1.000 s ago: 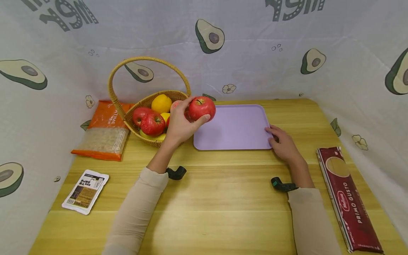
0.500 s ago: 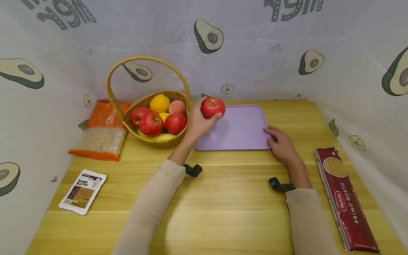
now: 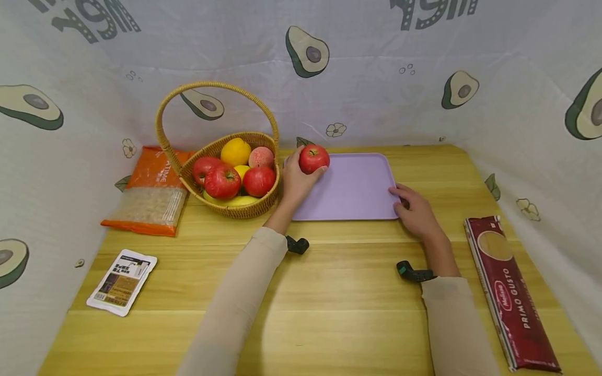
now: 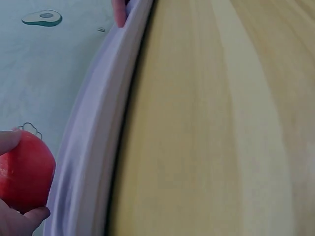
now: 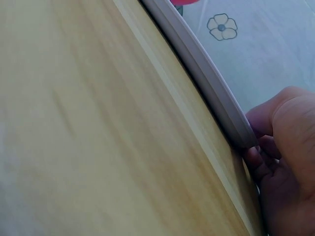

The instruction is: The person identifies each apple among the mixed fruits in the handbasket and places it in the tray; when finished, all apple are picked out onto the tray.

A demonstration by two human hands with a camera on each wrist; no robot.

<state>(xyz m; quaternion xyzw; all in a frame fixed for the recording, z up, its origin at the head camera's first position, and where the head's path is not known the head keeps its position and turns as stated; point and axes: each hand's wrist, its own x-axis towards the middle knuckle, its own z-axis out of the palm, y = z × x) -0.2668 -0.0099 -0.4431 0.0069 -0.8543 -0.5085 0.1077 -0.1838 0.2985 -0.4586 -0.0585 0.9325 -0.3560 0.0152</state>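
Note:
My left hand [image 3: 297, 183] grips a red apple [image 3: 314, 159] over the left end of a lilac tray [image 3: 352, 190]. In the left wrist view the apple [image 4: 28, 169] shows between thumb and fingers, close above the tray [image 4: 93, 98]. My right hand [image 3: 417, 211] pinches the tray's right edge. The right wrist view shows that hand [image 5: 295, 142] with its thumb and fingers at the tray's corner. Just left of my left hand stands a wicker basket [image 3: 251, 210] holding more apples [image 3: 222, 181], a yellow fruit [image 3: 236, 152], a pinkish round fruit [image 3: 261, 157] and bananas [image 3: 240, 201].
An orange bag [image 3: 150, 193] of pale pieces lies left of the basket, whose tall handle [image 3: 211, 85] arches up. A white pouch [image 3: 121, 282] lies front left, and a long dark-red packet [image 3: 510, 295] at the right. A printed cloth [image 3: 376, 104] hangs behind the wooden table [image 3: 338, 292].
My left hand has carried the apple right from above the basket to over the tray's left end, then slightly lower. My right hand has stayed at the tray's edge.

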